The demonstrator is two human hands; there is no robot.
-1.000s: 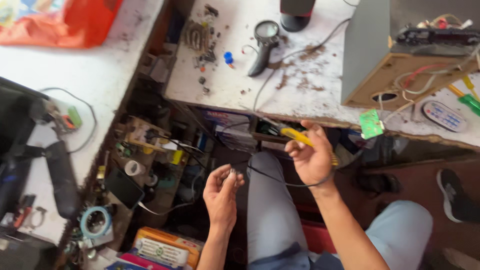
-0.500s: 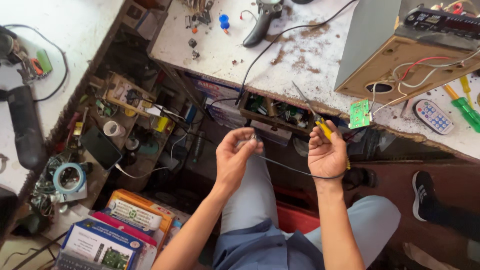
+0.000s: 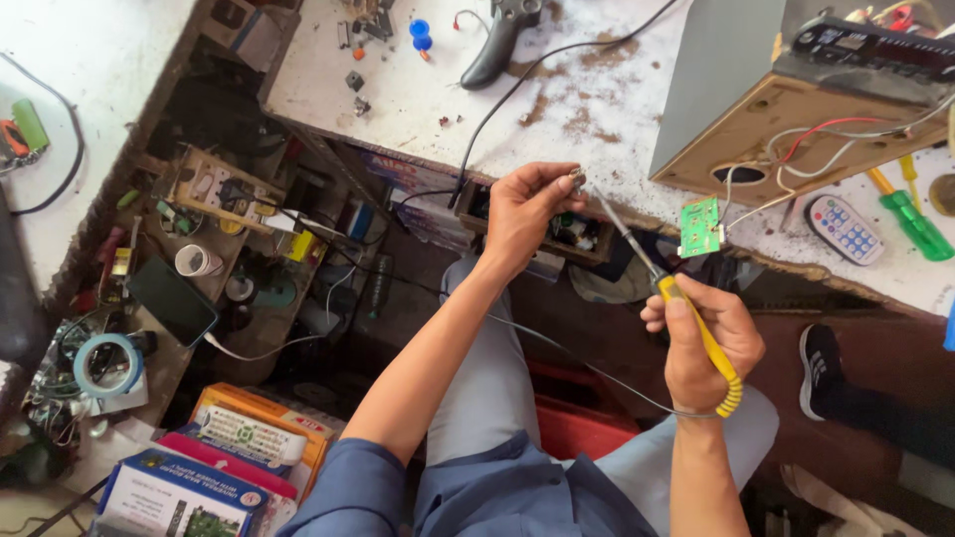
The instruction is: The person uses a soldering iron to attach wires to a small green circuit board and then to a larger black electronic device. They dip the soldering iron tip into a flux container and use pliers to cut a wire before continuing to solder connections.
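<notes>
Yellow-handled soldering iron [image 3: 696, 328] sits in the right hand [image 3: 701, 343], fingers wrapped tight round the grip, metal tip angled up-left toward the left hand [image 3: 525, 207]. Left hand is raised in front of the table [image 3: 617, 109] edge, thumb and fingertips pinched shut on a small dark part [image 3: 576, 179]; too small to identify. Since a second ago both hands have come up from lap level and closer together, iron tip now almost touching the pinched part, so the tip looks about to meet the work. Thin black cable [image 3: 557, 348] trails across the lap below. Nearby: green circuit board [image 3: 700, 227] hanging on wires from the wooden speaker box [image 3: 796, 129], small remote [image 3: 844, 229], green screwdriver [image 3: 910, 219].
</notes>
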